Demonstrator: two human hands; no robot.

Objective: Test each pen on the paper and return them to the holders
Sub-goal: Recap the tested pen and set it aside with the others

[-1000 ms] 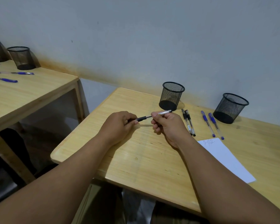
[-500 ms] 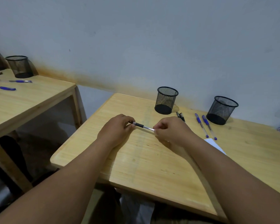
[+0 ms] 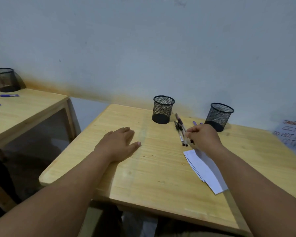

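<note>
Pens (image 3: 181, 132) lie side by side on the table (image 3: 154, 177), just at 5 o'clock of the left holder (image 3: 163, 109), long axes running from 11 to 5 o'clock with their near ends toward the paper (image 3: 204, 170). The right hand (image 3: 202, 136), fingers curled, sits against their near ends; motion blur hides whether it grips one. Two blue pens (image 3: 195, 123) peek out behind it, mostly covered, beside the right holder (image 3: 220, 116). The left hand (image 3: 120, 142) rests flat, fingers relaxed, at 9 o'clock of the pens. The right forearm covers part of the paper.
</note>
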